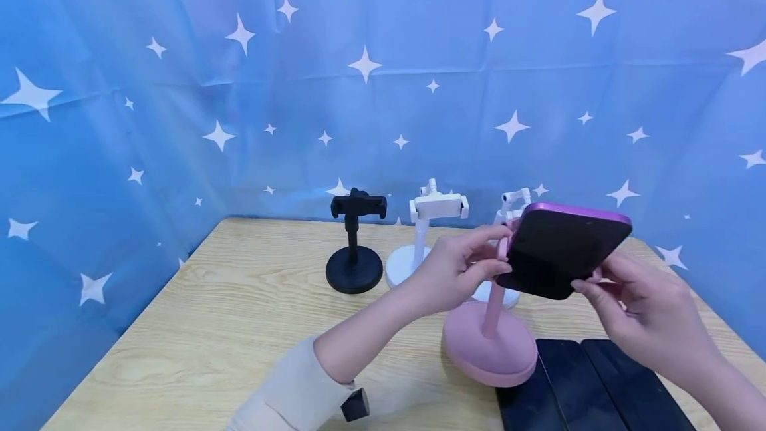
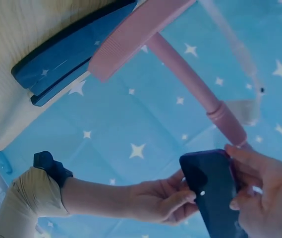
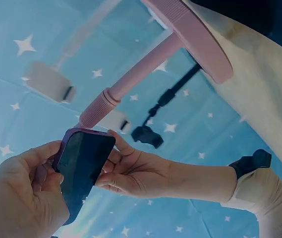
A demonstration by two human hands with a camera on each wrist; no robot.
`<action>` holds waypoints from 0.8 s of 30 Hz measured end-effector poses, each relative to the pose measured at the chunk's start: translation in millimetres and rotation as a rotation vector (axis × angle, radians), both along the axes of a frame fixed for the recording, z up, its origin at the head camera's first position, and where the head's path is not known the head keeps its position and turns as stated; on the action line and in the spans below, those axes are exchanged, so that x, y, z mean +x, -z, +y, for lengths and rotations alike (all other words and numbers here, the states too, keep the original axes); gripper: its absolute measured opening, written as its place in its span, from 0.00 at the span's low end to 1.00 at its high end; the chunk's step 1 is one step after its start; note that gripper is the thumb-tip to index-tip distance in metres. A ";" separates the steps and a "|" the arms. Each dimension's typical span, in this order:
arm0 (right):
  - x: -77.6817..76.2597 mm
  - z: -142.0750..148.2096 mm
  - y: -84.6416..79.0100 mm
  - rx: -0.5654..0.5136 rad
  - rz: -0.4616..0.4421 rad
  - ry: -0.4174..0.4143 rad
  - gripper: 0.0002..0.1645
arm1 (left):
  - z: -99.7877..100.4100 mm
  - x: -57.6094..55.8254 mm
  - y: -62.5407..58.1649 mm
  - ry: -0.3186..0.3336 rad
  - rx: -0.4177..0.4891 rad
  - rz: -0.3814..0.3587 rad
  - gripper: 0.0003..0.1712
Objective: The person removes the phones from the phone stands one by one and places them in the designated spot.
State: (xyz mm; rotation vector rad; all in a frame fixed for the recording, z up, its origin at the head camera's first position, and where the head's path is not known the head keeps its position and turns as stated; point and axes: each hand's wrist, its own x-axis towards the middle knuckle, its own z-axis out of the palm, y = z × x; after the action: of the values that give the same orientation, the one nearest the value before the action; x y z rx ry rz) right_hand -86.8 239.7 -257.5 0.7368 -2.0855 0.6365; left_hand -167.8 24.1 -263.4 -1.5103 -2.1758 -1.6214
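A smartphone (image 1: 565,245) with a purple edge and dark screen is tilted at the top of a pink phone stand (image 1: 491,344). My left hand (image 1: 463,268) pinches the stand's pink clamp (image 1: 504,249) at the phone's left edge. At the opposite edge, my right hand (image 1: 649,304) grips the phone between thumb and fingers. Both wrist views show the dark screen (image 2: 210,186) between the two hands, just beyond the top of the pink pole (image 3: 141,67). Most of the clamp is hidden behind the phone and fingers.
A black phone stand (image 1: 354,268), a white phone stand (image 1: 439,206) and another white stand (image 1: 516,199), partly covered, stand at the back of the wooden table (image 1: 239,324). Black flat slabs (image 1: 574,384) lie right of the pink base. A starry blue curtain (image 1: 359,118) hangs behind.
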 end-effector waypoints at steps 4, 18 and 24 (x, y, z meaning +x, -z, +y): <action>-7.4 -12.8 7.2 -0.024 -0.009 -0.058 0.26 | -17.0 -0.4 3.2 -0.006 -0.030 -0.079 0.19; -22.1 -44.5 30.1 -0.114 -0.056 -0.255 0.22 | -62.8 4.8 12.5 -0.049 -0.116 -0.109 0.16; -21.7 -48.9 33.5 -0.108 -0.049 -0.296 0.21 | -70.7 7.0 14.5 -0.013 -0.120 -0.047 0.16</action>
State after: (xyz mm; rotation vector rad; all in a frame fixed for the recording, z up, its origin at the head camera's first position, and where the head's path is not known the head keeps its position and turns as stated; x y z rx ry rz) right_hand -108.5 190.8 -291.0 0.9852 -1.9846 0.9308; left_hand -160.8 -46.6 -278.0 -1.4982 -2.3417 -1.5650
